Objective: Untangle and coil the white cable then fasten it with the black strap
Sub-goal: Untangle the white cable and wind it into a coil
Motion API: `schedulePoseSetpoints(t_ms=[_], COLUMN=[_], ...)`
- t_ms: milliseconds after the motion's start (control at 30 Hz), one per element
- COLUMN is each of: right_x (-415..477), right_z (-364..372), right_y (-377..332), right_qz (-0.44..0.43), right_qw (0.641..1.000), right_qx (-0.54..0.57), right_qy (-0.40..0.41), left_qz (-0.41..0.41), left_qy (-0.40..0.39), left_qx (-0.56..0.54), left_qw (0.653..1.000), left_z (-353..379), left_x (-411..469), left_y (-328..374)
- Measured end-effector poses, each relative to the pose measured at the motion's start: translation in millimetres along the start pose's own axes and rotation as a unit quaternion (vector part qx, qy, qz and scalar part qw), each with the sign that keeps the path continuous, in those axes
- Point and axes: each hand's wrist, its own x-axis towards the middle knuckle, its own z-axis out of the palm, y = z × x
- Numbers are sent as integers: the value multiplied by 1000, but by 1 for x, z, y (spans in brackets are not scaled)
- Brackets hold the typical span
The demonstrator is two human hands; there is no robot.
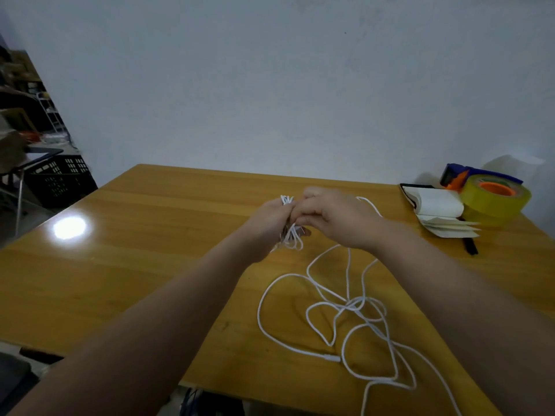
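My left hand (270, 220) clenched a small bundle of the white cable (353, 304) above the table (150, 235), my right hand (339, 219) pinched a strand just beside it, and the rest lay in tangled loops on the wood, light, soft and slippery, I judged, and best held near the bundle.

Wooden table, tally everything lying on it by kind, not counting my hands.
Long white cable: 1
Roll of yellow tape, orange core: 1
Open notebook with black cover: 1
Black strap: 1
Blue and orange tool behind the tape: 1
Total: 5
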Motion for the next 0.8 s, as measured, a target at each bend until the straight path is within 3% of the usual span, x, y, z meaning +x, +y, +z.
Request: schedulePoseSetpoints(t_ms=[100,167,267,333,400,500,567,667,800], right_x=[-1,-2,-3,-2,0,-2,-5,-11,-19], right_z=[2,3,4,3,3,4,2,4,10], right_y=[2,3,8,12,15,26,36,49,57], right_qz=[40,62,127,180,178,93,72,100,139], right_qw=[993,990,987,976,976,991,972,966,956], right_qx=[103,113,23,-59,-81,92,222,239,257], right_qy=[47,63,93,105,91,39,5,-12,-11], left_qz=[-24,-37,-51,-58,-53,-35,-40,-49,-38], left_qy=[-27,-38,-63,-90,-92,-64,-46,29,126], left_qx=[-25,-7,-17,24,81,120,135,122,-3], left_qw=[999,999,997,994,991,990,989,991,991], left_z=[1,2,1,2,5,4,-4,-15,-26], left_x=[1,1,4,4,1,-1,2,7,11], left_y=[4,3,0,0,1,0,-5,-8,-10])
